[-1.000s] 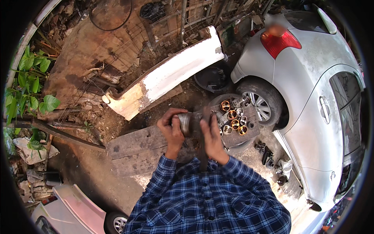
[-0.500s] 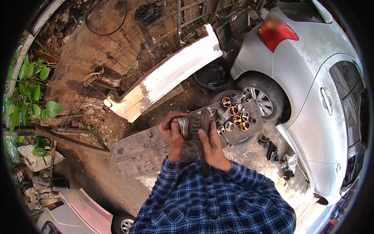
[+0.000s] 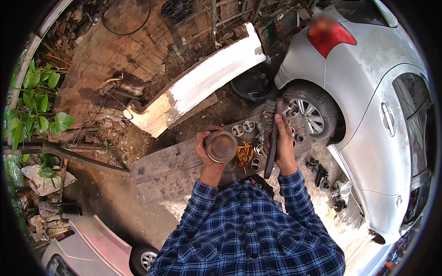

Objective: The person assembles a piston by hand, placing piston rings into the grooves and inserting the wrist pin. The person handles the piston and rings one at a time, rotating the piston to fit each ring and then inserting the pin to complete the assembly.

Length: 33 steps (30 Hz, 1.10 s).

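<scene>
My left hand (image 3: 206,161) is closed around the side of a piston (image 3: 222,146), its round brown crown tilted up toward me. To the right, my right hand (image 3: 286,149) grips a wire brush (image 3: 272,149) by its long dark handle, with the grey bristles facing left. Brush and piston are apart. Beneath both hands runs a weathered wooden bench (image 3: 161,172). Small metal ring-shaped parts (image 3: 243,129) and a tangled orange-yellow bundle (image 3: 243,154) lie on it between my hands. The brush and right hand cover several of the other parts.
A silver car (image 3: 359,83) stands at the right, its wheel (image 3: 311,112) close to the bench end. Dark metal parts (image 3: 320,175) lie on the ground nearby. Beyond the bench rests a long white panel (image 3: 216,76). A pale pinkish car part (image 3: 99,244) is at the lower left.
The wire brush has moved right, off the piston, in my right hand. My left hand has turned the piston from its side to crown up. The bench parts between my hands have come into view.
</scene>
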### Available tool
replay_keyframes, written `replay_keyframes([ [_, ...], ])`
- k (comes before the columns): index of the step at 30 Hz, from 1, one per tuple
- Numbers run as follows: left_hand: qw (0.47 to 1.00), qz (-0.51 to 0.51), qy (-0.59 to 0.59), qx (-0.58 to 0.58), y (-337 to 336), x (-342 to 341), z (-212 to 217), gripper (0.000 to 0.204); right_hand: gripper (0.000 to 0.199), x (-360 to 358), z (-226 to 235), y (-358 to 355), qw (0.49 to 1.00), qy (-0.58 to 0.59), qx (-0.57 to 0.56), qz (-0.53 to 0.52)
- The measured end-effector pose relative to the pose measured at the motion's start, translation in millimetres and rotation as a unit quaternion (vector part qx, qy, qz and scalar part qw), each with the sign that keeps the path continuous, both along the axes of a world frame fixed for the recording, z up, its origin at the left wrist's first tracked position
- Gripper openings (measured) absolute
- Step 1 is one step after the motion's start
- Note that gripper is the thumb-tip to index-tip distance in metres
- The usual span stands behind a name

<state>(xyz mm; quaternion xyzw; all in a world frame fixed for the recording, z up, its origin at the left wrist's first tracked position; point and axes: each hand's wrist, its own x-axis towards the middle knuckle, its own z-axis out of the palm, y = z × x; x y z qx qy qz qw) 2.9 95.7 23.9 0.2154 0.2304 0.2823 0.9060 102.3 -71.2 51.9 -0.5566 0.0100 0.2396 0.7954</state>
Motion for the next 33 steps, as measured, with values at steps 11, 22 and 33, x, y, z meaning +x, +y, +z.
replay_keyframes([
  [11, 0.995, 0.035, -0.011, 0.093, -4.0, 1.8, 3.9, 0.033, 0.067, -52.6, -3.0, -5.3, 0.932, -0.265, -0.241, 0.061],
  [22, 0.664, 0.144, 0.259, 0.687, -6.9, 9.7, 4.6, 0.020, 0.050, -46.2, 6.7, 22.8, 0.826, -0.535, -0.178, -0.024],
  [33, 0.704, 0.093, 0.173, 0.682, -11.9, 6.3, 19.2, 0.023, 0.060, -45.3, 7.3, 18.6, 0.817, -0.526, -0.238, -0.005],
])
